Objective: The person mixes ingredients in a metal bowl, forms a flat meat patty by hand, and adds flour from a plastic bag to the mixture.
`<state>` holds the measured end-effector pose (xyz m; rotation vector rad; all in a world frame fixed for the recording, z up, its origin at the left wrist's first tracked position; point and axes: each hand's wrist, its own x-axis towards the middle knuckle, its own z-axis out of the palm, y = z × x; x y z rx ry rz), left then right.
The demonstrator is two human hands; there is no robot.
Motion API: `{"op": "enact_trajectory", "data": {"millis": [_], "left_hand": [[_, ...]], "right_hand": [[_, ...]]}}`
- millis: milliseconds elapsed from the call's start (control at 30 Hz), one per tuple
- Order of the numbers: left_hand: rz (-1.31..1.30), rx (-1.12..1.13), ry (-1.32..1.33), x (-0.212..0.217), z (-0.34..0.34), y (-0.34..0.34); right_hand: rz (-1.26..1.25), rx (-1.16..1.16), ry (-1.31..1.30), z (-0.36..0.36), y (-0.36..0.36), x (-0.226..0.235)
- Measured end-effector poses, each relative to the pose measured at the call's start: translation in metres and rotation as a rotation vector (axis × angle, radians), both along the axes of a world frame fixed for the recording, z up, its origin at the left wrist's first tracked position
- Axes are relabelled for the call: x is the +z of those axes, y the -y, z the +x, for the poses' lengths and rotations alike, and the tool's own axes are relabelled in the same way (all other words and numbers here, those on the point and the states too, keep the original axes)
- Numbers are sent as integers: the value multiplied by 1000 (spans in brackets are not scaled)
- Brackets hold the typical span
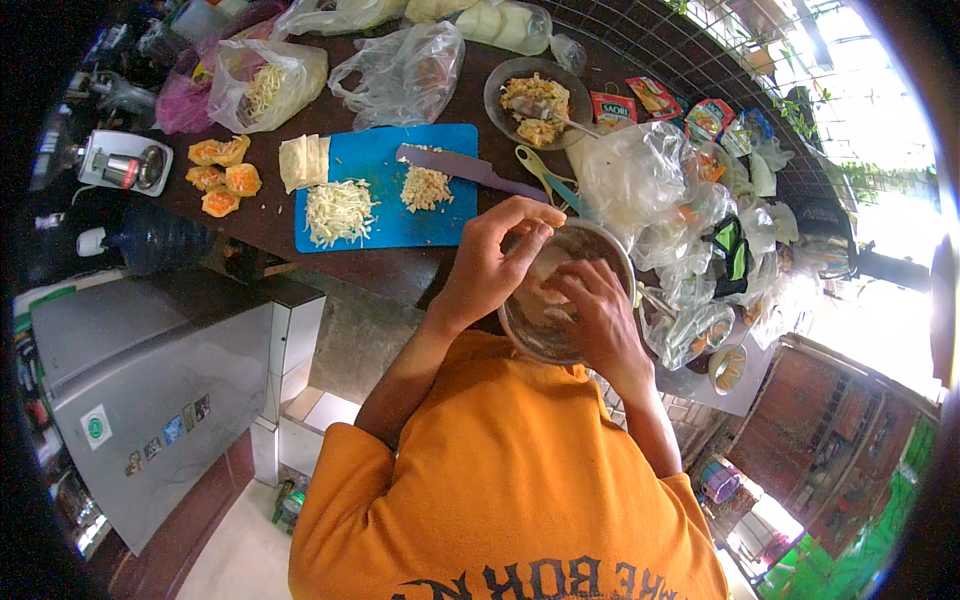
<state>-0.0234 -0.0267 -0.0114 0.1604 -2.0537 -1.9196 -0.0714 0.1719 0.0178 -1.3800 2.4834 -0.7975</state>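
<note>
Both my hands meet over a round metal bowl (610, 250) at the front edge of the dark counter (260, 225). My left hand (497, 262) reaches in from the left, its fingertips pinched on a pale thin wrapper (548, 268) at the bowl's middle. My right hand (600, 318) lies across the near side of the bowl, fingers curled around the same wrapper. What sits under the wrapper in the bowl is hidden by my hands.
Behind the bowl lies a blue cutting board (380, 225) with shredded white strips (338, 211), a chopped pile (425, 187), a purple-handled knife (470, 168) and stacked wrappers (303, 161). Filled orange pieces (222, 176), a filling plate (537, 100), plastic bags (640, 175), and a grey fridge (150, 390) are nearby.
</note>
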Motion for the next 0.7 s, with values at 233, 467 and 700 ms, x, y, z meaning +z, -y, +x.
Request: {"op": "enact_trajectory", "data": {"millis": [233, 467, 700], "left_hand": [[7, 7, -2, 2, -2, -2], [-67, 3, -36, 0, -3, -3], [-92, 29, -42, -2, -1, -1]], "right_hand": [[118, -89, 135, 6, -5, -21], [365, -56, 132, 5, 10, -30], [147, -143, -91, 9, 4, -16]]}}
